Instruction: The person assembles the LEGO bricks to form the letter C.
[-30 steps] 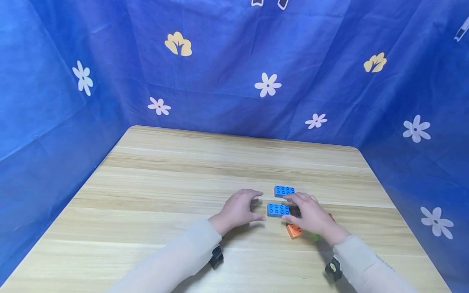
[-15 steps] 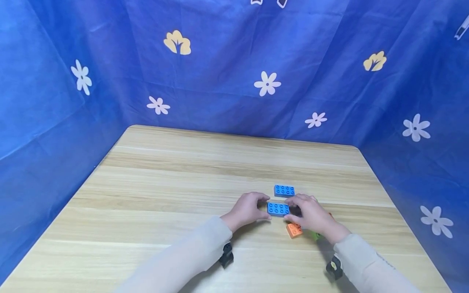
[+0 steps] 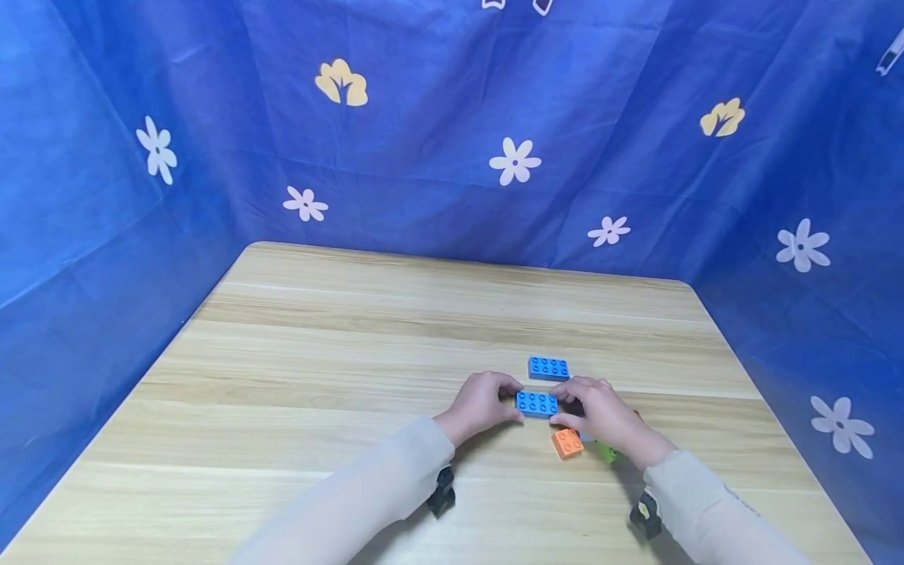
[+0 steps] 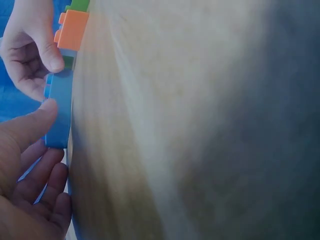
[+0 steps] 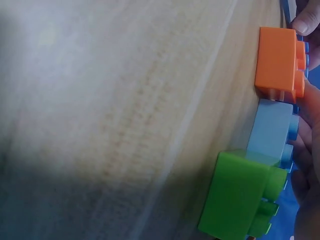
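A blue eight-stud toy building brick (image 3: 537, 405) lies on the wooden table between both hands. My left hand (image 3: 482, 406) pinches its left end; in the left wrist view the thumb lies along the brick's side, with the other fingers curled at the near end. From the other side, my right hand (image 3: 600, 412) holds the right end between thumb and fingers. Just behind sits a second blue brick (image 3: 548, 368) of the same size, apart from the hands. An orange brick (image 3: 567, 443) stands just in front of the right thumb.
Beside the orange brick, a light blue brick (image 5: 270, 127) and a green brick (image 5: 237, 195) stand in a row under the right hand. A red bit (image 3: 639, 417) shows behind the right wrist. Blue flowered cloth (image 3: 424, 173) encloses the wooden table (image 3: 318, 353) at back and sides.
My left hand has moved right to the near blue brick's left end. The right hand has closed in slightly on its right end. The other bricks have stayed put.
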